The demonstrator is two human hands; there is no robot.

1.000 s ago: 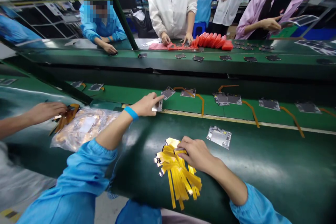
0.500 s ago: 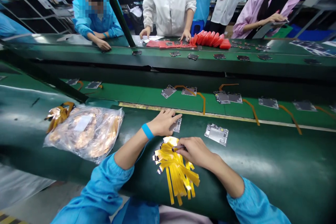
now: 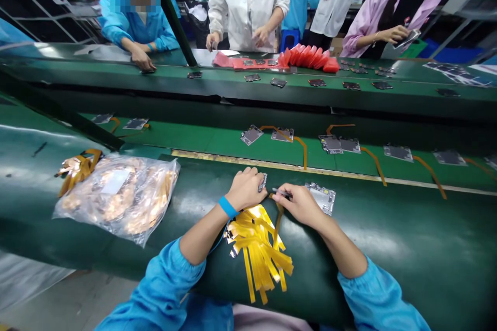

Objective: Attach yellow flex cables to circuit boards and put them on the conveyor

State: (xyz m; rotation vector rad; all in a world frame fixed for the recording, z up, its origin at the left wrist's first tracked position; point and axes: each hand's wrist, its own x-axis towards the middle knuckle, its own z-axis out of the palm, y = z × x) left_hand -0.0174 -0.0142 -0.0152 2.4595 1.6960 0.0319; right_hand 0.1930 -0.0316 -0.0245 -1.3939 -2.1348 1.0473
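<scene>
My left hand, a blue band at its wrist, is closed over a small circuit board on the green bench and covers most of it. Just right of it, my right hand pinches dark tweezers and one brown flex strip that hangs down from the fingers. Below both hands lies a fanned pile of yellow flex strips. A second circuit board rests flat behind my right fingers.
A clear plastic bag of copper-coloured strips lies left, beside loose strips. Beyond the bench edge, a green belt carries several boards with orange strips. A slanted dark post stands left. People work across the line.
My right hand has risen from the yellow pile towards the board, bringing a strip along. My left hand has shifted slightly right and covers more of the board.
</scene>
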